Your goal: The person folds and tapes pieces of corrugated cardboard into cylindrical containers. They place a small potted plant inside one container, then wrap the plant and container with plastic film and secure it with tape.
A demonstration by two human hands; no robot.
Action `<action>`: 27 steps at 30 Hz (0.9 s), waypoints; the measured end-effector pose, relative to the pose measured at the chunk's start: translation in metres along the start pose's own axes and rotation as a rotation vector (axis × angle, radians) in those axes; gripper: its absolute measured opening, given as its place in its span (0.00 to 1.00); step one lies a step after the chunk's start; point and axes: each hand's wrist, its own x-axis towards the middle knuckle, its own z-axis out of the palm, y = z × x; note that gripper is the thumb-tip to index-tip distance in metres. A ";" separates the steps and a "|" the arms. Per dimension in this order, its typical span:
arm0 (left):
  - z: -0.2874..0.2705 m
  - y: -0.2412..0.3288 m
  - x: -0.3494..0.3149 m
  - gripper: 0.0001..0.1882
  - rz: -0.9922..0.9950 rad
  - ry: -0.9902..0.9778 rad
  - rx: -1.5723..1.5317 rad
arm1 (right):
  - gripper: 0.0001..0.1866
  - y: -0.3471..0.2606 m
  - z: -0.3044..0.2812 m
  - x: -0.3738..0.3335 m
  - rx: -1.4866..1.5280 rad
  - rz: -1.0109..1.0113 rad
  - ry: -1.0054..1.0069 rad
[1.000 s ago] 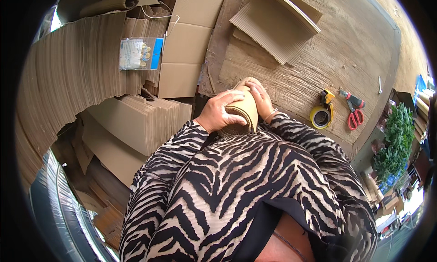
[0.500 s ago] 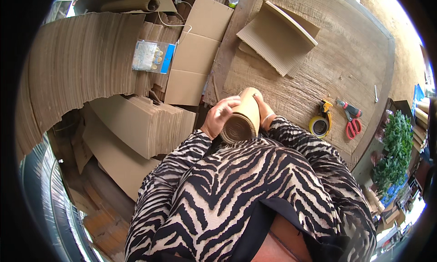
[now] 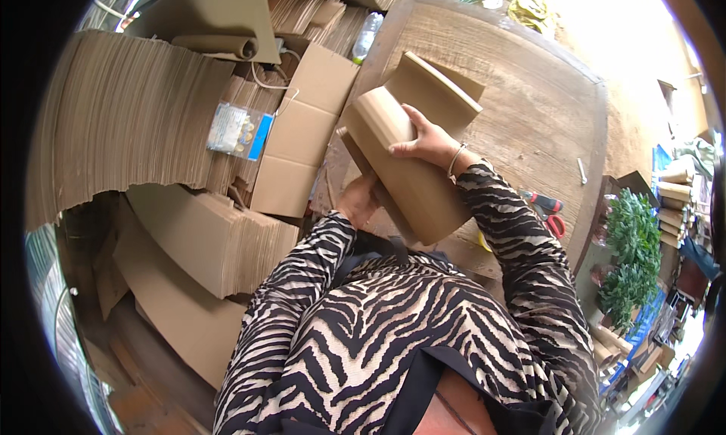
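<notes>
A brown cardboard sheet (image 3: 412, 182), curled into a loose roll, is held tilted in front of my body above the wooden table. My right hand (image 3: 429, 142), a bracelet at its wrist, grips the sheet's outer side with thumb and fingers spread over the curve. At the left edge of the sheet is my left hand (image 3: 358, 202); its fingers go in behind the cardboard and are mostly hidden. Just beyond the roll, another curved piece of corrugated cardboard (image 3: 446, 95) lies on the table.
Red-handled scissors (image 3: 556, 226) and a grey-and-red tool (image 3: 546, 201) lie on the wooden table (image 3: 529, 110), right of my arm. Tall cardboard stacks (image 3: 136, 117) stand at left, with a plastic packet (image 3: 239, 130) on them. A bottle (image 3: 367, 38) stands at the far edge; green foliage (image 3: 631, 246) is at right.
The tight cardboard roll has loosened into a wider curl. My right hand has moved up and over its outside, while my left has gone lower, behind its edge. My right arm now covers the tape dispenser.
</notes>
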 end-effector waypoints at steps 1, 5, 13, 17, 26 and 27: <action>0.023 0.000 -0.002 0.21 -0.041 0.039 0.022 | 0.62 -0.011 -0.013 -0.007 -0.189 -0.040 -0.012; 0.073 -0.020 0.045 0.16 0.134 -0.098 -0.054 | 0.48 -0.077 -0.070 -0.017 -0.792 -0.024 -0.023; 0.132 -0.029 0.045 0.09 0.237 0.042 0.011 | 0.16 -0.080 -0.016 -0.123 -1.027 -0.279 0.046; 0.118 -0.070 0.022 0.09 0.181 0.178 0.007 | 0.26 -0.028 0.060 -0.147 -1.151 -0.216 0.251; 0.096 -0.069 -0.002 0.09 0.115 0.101 0.209 | 0.37 -0.013 0.028 -0.114 -1.259 0.040 0.153; 0.095 -0.069 -0.007 0.09 0.107 0.054 0.140 | 0.42 -0.018 0.022 -0.113 -1.220 0.062 0.045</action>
